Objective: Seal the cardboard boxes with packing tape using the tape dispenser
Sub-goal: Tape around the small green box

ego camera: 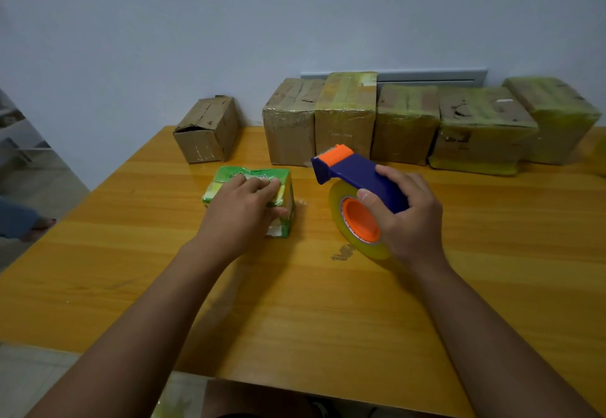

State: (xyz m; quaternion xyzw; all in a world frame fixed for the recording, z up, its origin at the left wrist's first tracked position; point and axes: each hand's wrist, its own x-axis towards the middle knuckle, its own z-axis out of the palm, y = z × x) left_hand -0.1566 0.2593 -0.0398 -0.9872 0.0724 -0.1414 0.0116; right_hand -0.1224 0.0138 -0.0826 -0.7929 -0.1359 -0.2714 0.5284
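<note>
Two hands work: left hand presses flat on the green box; beside it, right hand grips the tape dispenser.

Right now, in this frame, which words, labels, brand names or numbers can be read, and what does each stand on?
No text can be read here.
Small green printed box under the left hand: a banner of lettering on top, too blurred to read.
White label on a tape-wrapped brown cardboard box: too small to read.
Blue and orange tape dispenser in the right hand: no marking visible.
</note>
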